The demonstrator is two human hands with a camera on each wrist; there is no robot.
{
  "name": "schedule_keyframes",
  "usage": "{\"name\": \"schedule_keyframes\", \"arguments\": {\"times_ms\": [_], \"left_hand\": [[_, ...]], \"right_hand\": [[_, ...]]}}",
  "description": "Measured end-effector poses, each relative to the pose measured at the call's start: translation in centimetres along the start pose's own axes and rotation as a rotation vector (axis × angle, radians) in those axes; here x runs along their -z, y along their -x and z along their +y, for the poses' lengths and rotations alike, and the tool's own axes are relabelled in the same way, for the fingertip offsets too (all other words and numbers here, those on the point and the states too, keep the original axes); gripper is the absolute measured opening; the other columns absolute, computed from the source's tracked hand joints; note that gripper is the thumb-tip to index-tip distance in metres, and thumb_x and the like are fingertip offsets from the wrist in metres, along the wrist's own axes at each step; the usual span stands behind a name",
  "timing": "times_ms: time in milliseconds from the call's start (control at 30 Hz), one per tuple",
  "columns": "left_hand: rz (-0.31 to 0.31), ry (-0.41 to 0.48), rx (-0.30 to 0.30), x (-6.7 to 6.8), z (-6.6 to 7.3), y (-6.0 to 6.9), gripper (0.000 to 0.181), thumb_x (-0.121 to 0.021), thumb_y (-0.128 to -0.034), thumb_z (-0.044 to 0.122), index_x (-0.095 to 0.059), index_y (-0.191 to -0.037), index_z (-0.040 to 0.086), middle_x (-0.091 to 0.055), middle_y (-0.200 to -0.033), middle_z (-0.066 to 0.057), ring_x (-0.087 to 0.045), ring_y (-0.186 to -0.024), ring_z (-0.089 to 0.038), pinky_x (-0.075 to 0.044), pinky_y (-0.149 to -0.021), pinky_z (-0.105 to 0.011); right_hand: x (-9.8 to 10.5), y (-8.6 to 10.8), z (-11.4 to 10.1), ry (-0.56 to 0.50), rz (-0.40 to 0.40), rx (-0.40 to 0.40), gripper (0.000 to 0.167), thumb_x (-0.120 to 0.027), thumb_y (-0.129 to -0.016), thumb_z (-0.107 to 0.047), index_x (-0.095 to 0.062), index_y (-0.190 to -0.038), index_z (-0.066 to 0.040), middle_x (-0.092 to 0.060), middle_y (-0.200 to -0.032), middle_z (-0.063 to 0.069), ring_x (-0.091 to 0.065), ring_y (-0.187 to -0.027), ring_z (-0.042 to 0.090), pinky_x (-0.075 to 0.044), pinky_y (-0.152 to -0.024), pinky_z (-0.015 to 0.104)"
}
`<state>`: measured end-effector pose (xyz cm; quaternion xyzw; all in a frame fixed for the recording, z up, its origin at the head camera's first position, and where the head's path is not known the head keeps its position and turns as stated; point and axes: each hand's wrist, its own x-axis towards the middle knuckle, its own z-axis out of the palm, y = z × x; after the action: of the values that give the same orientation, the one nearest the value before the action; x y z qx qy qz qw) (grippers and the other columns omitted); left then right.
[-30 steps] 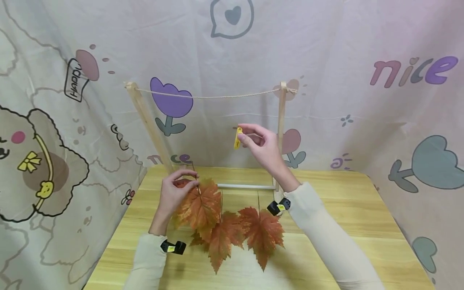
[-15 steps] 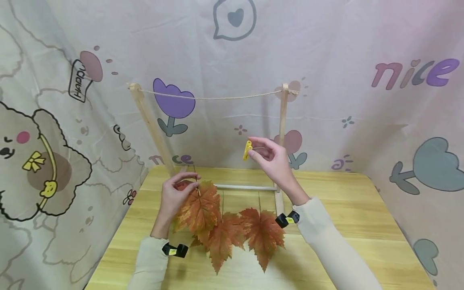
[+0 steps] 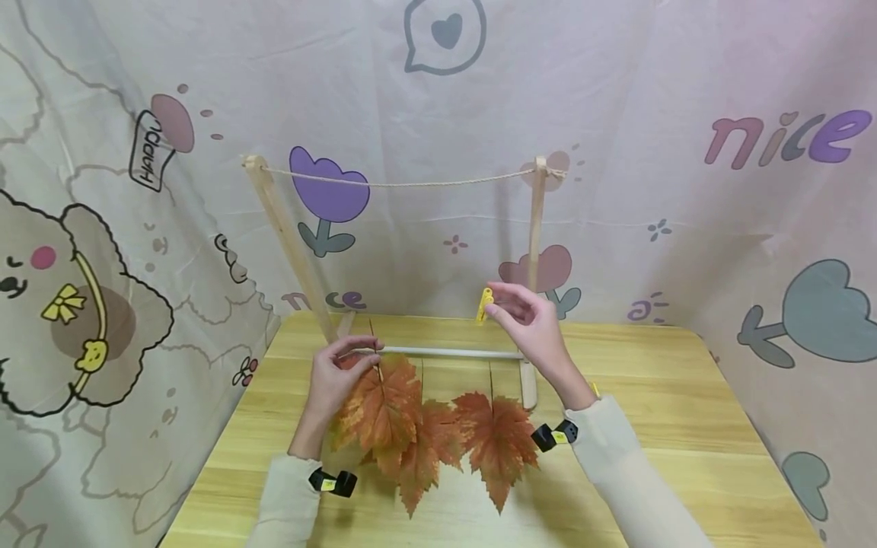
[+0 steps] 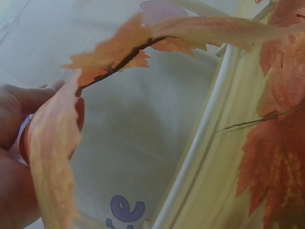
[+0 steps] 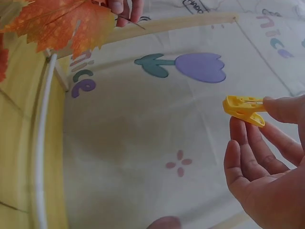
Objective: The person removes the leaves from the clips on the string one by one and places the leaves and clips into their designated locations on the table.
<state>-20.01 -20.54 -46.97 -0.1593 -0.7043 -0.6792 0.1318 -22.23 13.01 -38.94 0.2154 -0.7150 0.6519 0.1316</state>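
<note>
Between thumb and fingers, my left hand (image 3: 336, 380) pinches the stem of an orange-red maple leaf (image 3: 384, 403), raised above the table; in the left wrist view that leaf (image 4: 114, 52) partly covers the fingers. My right hand (image 3: 530, 323) holds a yellow clothespin (image 3: 484, 306) by its end, out to the right of the leaf and below the string. The right wrist view shows the clothespin (image 5: 243, 109) between thumb and fingertips. Two more maple leaves, a middle leaf (image 3: 428, 441) and a right leaf (image 3: 496, 441), lie on the table, stems pointing away from me.
A wooden frame stands at the back, with a left post (image 3: 288, 236), a right post (image 3: 537, 221) and a string (image 3: 411, 184) tied between their tops. A white rod (image 3: 452, 352) joins the posts low down. Printed cloth (image 3: 617, 76) hangs behind the wooden table (image 3: 651, 426).
My right hand has come down and to the right with the clothespin, away from the string. My left hand, still pinching the leaf stem, has shifted only slightly.
</note>
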Motion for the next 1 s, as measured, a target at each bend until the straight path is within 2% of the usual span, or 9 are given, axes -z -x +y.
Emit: {"name": "schedule_keyframes", "arguments": {"times_ms": [267,433,633,833,1000], "left_hand": [[0.007,-0.026,0.035,-0.3,-1.1,0.9,0.029,-0.073,-0.0913,-0.005,-0.066,-0.118,-0.013,-0.067,-0.111,-0.033,-0.074,-0.087,-0.017,-0.06,-0.075,-0.027],[0.01,-0.038,0.05,-0.2,-1.7,1.4,0.029,-0.074,-0.0907,-0.005,-0.067,-0.119,-0.011,-0.068,-0.111,-0.031,-0.074,-0.088,-0.018,-0.06,-0.076,-0.029],[0.006,-0.006,0.067,-0.1,-2.2,1.6,0.031,-0.074,-0.0894,-0.008,-0.066,-0.119,-0.013,-0.068,-0.11,-0.033,-0.074,-0.092,-0.021,-0.06,-0.077,-0.029],[0.003,-0.015,0.103,0.5,-2.5,1.7,0.033,-0.074,-0.0901,-0.006,-0.064,-0.12,-0.014,-0.069,-0.11,-0.033,-0.074,-0.093,-0.019,-0.06,-0.077,-0.028],[0.016,-0.027,0.134,1.5,-2.8,1.8,0.032,-0.075,-0.0908,-0.003,-0.065,-0.12,-0.011,-0.07,-0.11,-0.03,-0.074,-0.093,-0.017,-0.06,-0.076,-0.027]], "right_hand": [[1.0,2.0,2.2,0.017,0.026,-0.052,0.035,-0.074,-0.095,-0.007,-0.067,-0.128,0.004,-0.071,-0.116,0.019,-0.071,-0.1,0.014,-0.057,-0.085,0.024],[1.7,3.0,3.1,0.038,0.04,-0.064,0.033,-0.074,-0.095,-0.006,-0.069,-0.126,0.002,-0.071,-0.114,0.02,-0.071,-0.097,0.014,-0.057,-0.085,0.023],[3.1,4.4,4.4,0.08,0.059,-0.102,0.033,-0.072,-0.097,-0.009,-0.069,-0.128,0.0,-0.069,-0.116,0.02,-0.07,-0.098,0.012,-0.055,-0.085,0.019],[4.3,5.3,5.3,0.083,0.088,-0.121,0.035,-0.071,-0.098,-0.01,-0.067,-0.13,0.003,-0.068,-0.115,0.021,-0.069,-0.097,0.01,-0.055,-0.086,0.019],[5.0,6.1,5.7,0.124,0.103,-0.139,0.033,-0.071,-0.098,-0.011,-0.068,-0.128,0.002,-0.07,-0.111,0.022,-0.069,-0.095,0.009,-0.054,-0.088,0.018]]}}
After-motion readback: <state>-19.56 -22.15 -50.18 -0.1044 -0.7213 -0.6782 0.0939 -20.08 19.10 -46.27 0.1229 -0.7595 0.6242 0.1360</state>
